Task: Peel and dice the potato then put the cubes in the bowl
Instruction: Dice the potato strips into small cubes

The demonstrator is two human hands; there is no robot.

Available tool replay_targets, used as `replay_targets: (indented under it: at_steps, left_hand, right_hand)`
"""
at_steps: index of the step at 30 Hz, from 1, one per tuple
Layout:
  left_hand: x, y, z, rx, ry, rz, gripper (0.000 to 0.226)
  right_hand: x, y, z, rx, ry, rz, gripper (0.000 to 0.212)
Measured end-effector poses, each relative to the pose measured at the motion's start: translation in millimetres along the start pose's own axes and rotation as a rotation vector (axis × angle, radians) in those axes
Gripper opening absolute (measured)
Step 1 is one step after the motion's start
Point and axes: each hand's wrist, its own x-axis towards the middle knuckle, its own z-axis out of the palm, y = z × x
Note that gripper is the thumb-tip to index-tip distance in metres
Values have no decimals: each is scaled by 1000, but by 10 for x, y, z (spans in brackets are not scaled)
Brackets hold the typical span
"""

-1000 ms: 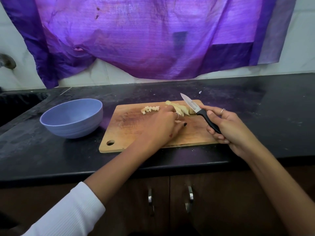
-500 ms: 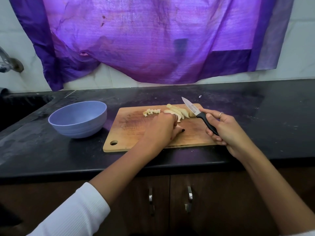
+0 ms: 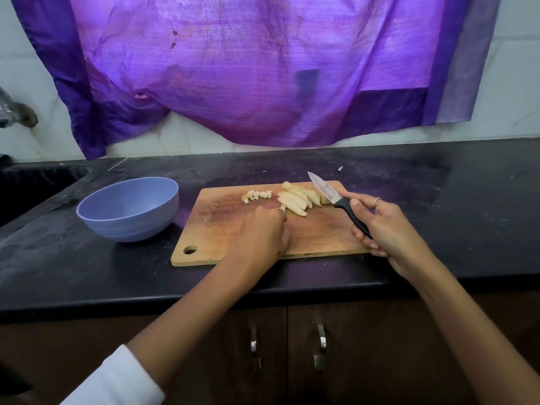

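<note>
Standing at the counter, the person has the wooden cutting board (image 3: 233, 235) squarely in front, and the peeled potato slices (image 3: 295, 201) lie fanned near its far edge. The slices sit just beyond the left hand (image 3: 260, 232), whose curled fingers reach their near ends; whether the fingertips actually pinch a slice cannot be told, since the knuckles hide them. The long axes of the slices run diagonally, from far-left to near-right. The right hand (image 3: 380, 226) grips the black handle of the knife (image 3: 336, 200), fingers wrapped around it, with the blade raised and its tip pointing up and to the far left, above the right end of the fan. The left hand is the nearer one to the slices; the blade, in my judgement, needs to come down across the long axes to yield cubes.

The slices look pale yellow, moist and skinless, overlapping one another. A small cluster of potato cubes (image 3: 256, 195) lies just left of them on the board. The blue bowl (image 3: 128, 207) stands on the black countertop (image 3: 438, 200) left of the board, apart from it, and appears to hold nothing yet.
</note>
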Motion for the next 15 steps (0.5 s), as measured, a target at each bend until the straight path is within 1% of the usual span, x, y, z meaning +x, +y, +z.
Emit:
replay_targets:
  at_steps: [5,6,9,10,12,15]
  left_hand:
    - [-281,-316,-194,-96,-11,-38,28]
    - [-316,-377,-226,-116,-6,-47,28]
    - [-394,-476,-277,-160,36,-65,27]
    - [-404,-484,-281,-172,52,-63,27]
    - [-411,-486,-279,-192,81,-62,26]
    - [-412,-519,-242,-196,142,-100,24]
  right_hand:
    - [-40,-5,42,-121,-57,-38,27]
    - [-38,-4,52,-187,-63,-67,29]
    - [-41,-34,107,-585,-116,-254,36]
    - [-49,-55,138,-682,-140,-298,36]
    - [-67,-82,208,-773,-162,-339,34]
    - [-91,-109,306,-857,-118,-361,34]
